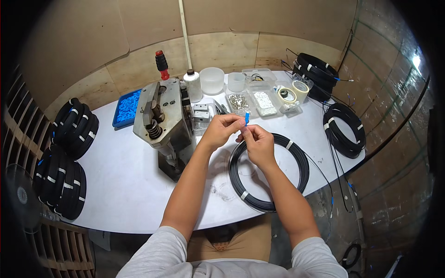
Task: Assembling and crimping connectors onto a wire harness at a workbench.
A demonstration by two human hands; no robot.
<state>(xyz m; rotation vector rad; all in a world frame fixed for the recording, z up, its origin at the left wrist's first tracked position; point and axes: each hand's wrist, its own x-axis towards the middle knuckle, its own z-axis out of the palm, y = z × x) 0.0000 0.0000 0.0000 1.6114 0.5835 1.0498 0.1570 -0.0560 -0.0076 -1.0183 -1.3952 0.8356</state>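
Over the table, just beyond a coil of black cable (237,178), my two hands meet at the fingertips. My left hand (221,131) is closed in a pinch on a small blue sleeve (247,116), whose top end sticks up past the fingers. Right below it, my right hand (260,146) is closed too, thumb against fingers; what it grips is hidden behind them. The coil, bound with white bands, lies flat under my right wrist. A metal press (163,111) with a spring and lever stands left of my left hand.
A blue tray (121,124) of blue pieces sits behind the press. Clear boxes of metal parts (238,103) and white parts (264,103), a bottle (192,85) and tape rolls (286,95) line the back. Black coils stack at left (60,180) and right (344,129).
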